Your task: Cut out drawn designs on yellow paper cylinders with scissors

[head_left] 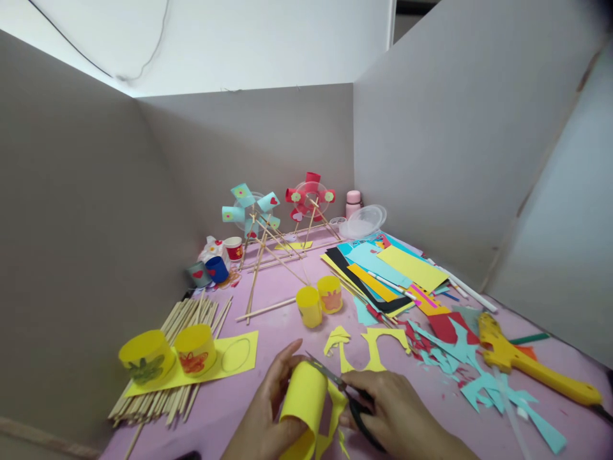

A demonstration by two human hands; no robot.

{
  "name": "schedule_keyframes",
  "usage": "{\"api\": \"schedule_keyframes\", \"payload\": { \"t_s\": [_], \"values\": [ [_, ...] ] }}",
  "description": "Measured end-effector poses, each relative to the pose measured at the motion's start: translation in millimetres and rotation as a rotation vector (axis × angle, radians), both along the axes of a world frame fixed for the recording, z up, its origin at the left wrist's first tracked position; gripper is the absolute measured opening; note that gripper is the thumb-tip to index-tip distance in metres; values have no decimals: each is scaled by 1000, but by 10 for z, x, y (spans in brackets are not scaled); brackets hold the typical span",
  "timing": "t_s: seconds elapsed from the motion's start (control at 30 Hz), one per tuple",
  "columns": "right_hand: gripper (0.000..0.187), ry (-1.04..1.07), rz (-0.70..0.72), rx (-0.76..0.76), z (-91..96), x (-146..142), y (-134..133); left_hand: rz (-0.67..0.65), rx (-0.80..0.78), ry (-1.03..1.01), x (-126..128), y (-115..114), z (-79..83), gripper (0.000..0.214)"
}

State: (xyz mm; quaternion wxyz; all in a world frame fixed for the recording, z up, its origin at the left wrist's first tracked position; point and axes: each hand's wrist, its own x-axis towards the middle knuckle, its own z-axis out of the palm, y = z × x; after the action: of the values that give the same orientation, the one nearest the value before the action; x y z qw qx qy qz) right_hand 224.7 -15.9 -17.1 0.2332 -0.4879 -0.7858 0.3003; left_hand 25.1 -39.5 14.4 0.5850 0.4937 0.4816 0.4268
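Head view: The left hand (271,409) is closed around a yellow paper tube (305,397), thumb at its near opening. The tube's long axis runs roughly away from the person. The right hand (385,406) grips scissors (341,383) by the handles; their blades point forward and left, crossing the tube's far right edge. Blade contact cannot be confirmed. A yellow paper offcut (336,409) lies between tube and right hand.

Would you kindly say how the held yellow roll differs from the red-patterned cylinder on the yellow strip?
The yellow roll tilts in the left hand; the yellow cylinder stands upright. The roll's visible side is plain; the cylinder's bears a red drawing. Both are yellow and rounded.
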Motion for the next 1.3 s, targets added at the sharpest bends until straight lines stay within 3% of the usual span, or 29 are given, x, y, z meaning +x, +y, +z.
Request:
{"api": "schedule_keyframes", "payload": {
  "t_s": [0.13,0.3,0.43,0.8,0.9,1.0,1.17,1.3],
  "values": [
    [12,1,17,-18,1,12,3,-11,1,3,-11,5,-3,83],
    [12,9,-63,-61,4,17,13,-1,44,-4,-30,16,-38,78],
    [4,-8,-2,1,-3,5,-1,8,45,14,-46,22,-62,81],
    [8,-47,23,8,-40,14,1,3,5,101,-3,21,-29,84],
    [4,-43,-15,-22,-39,15,8,26,10,61,-14,26,-38,83],
    [16,4,-80,-37,-45,11,22,88,33,-53,-27,30,-50,79],
    [19,24,-71,1,-66,-28,-3,251,66,-197,22,18,-77,79],
    [20,-17,-77,10,-63,-58,-33,271,39,-272,74,24,-146,80]
  ]
}}
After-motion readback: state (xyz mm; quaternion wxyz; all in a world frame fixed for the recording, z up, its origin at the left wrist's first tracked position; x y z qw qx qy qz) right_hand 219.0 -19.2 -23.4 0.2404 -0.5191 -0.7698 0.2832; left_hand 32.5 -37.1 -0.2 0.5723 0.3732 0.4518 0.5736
